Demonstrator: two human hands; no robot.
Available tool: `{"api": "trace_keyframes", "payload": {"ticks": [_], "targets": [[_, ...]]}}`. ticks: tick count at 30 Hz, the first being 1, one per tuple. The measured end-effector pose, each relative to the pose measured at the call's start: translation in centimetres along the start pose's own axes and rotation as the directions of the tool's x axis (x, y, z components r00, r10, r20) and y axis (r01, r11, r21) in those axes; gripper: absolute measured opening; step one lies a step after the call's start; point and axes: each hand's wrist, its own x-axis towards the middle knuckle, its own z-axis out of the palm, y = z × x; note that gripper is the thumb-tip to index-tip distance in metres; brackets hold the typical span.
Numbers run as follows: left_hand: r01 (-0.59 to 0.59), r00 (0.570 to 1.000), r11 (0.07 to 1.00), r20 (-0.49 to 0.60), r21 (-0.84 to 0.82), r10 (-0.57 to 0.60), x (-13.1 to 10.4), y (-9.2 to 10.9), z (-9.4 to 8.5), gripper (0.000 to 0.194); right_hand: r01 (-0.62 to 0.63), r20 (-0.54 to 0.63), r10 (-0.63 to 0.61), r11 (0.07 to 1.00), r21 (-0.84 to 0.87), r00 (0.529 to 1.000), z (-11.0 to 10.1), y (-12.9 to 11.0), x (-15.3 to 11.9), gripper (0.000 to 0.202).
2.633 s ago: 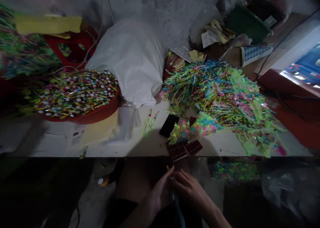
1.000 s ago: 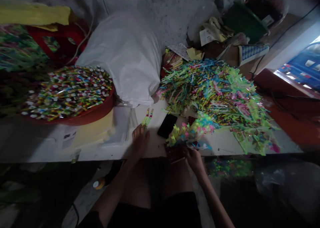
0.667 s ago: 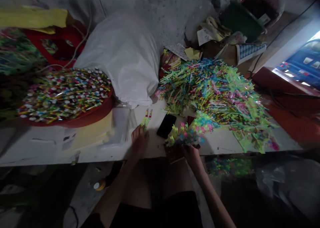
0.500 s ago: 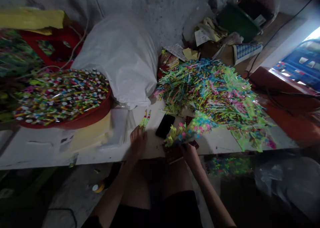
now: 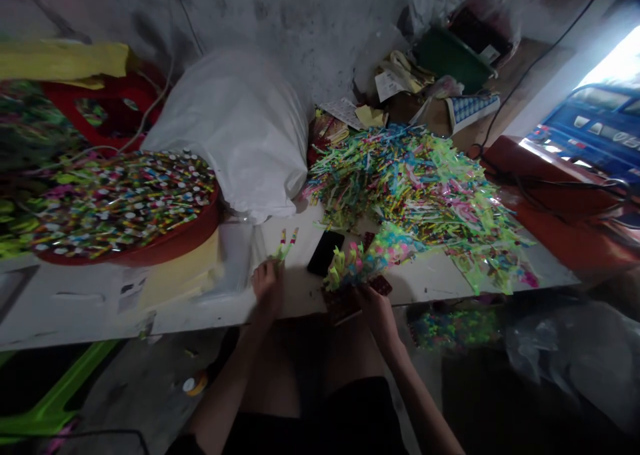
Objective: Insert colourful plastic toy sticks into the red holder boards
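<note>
My left hand (image 5: 267, 284) rests near the table's front edge, fingers closed round the light-green ends of two thin colourful sticks (image 5: 287, 240). The sticks point away from me, their red-and-yellow tips slightly apart. My right hand (image 5: 374, 306) is at a dark red patterned packet (image 5: 341, 308) overhanging the table edge. Its fingers are bent together, and what they pinch is hidden. Just beyond lies a bunch of green, pink and blue plastic pieces (image 5: 367, 263). A black phone (image 5: 325, 252) lies flat between my hands.
A large heap of colourful plastic sticks (image 5: 415, 182) covers the right of the table. At left stands a red basin (image 5: 165, 245) full of capped sticks. A white sack (image 5: 245, 128) leans behind. Yellow sheets (image 5: 183, 275) and clear plastic bags (image 5: 235, 255) lie left of my left hand.
The view has turned slightly to the right. My left hand has drawn a little left with the sticks, whose tips now spread wider. My right hand stays by the packet.
</note>
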Motion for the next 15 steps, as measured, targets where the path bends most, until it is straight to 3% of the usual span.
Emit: {"api": "trace_keyframes", "payload": {"ticks": [3,5,9,12,15], "targets": [[0.114,0.993,0.983,0.032,-0.143,-0.111,-1.0,0.7,-2.1,0.035,0.055,-0.03,-0.057,0.996,-0.066,0.998,-0.2,0.1,-2.8,0.025],[0.141,0.99,0.974,0.053,-0.176,-0.133,-2.2,1.5,-4.5,0.038,0.161,-0.015,-0.163,0.984,-0.075,0.987,0.0,-0.1,-4.7,0.024],[0.226,0.967,0.921,0.189,-0.316,-0.172,-4.9,3.8,-11.0,0.036,0.446,0.016,-0.446,0.894,-0.034,0.895,0.9,-1.6,-6.8,0.041],[0.093,0.968,0.944,0.251,-0.318,-0.011,-6.8,5.2,-16.0,0.03,0.567,-0.055,-0.571,0.82,-0.077,0.819,1.3,-3.2,-6.8,0.049],[-0.057,0.964,0.969,0.24,-0.242,0.117,-8.4,5.8,-19.2,0.026,0.64,-0.178,-0.649,0.76,-0.114,0.74,1.3,-4.5,-6.3,0.05]]}}
